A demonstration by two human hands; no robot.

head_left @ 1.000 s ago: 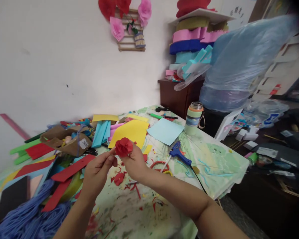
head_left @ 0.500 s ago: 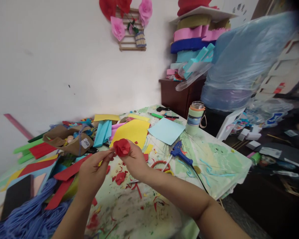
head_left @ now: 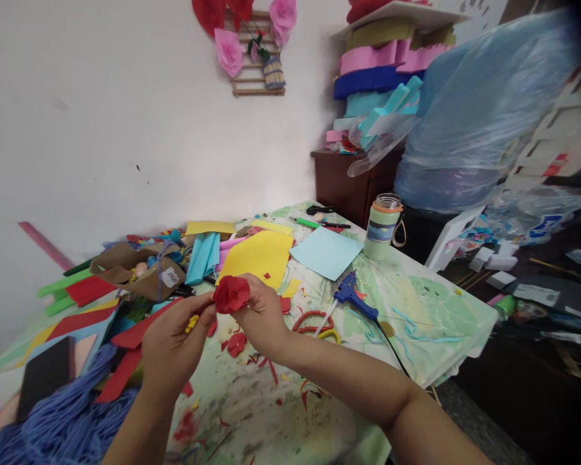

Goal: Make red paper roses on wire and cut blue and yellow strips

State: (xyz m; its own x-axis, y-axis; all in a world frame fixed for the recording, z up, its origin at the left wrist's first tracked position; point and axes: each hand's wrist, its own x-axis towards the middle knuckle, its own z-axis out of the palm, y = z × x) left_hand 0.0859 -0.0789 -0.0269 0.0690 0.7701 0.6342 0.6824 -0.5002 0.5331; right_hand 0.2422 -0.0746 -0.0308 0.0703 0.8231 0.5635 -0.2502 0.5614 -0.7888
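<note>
Red craft flower [head_left: 231, 294] pinched firmly between left hand [head_left: 174, 342] and right hand [head_left: 264, 316], fingers pressed close around gathered petals; hot glue gun [head_left: 351, 297] at two o'clock.

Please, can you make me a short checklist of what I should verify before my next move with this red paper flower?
1. Grip: the red paper flower is held between the left hand and right hand: ok.
2. Flower base: hidden by the fingers: cannot tell.
3. Blue glue gun: lying within view on the table, cord attached: ok.
4. Glue gun heat: cannot tell.
5. Red-handled scissors: lying near the right hand: ok.
6. Loose red paper scraps: scattered below the hands: not ok.
</note>
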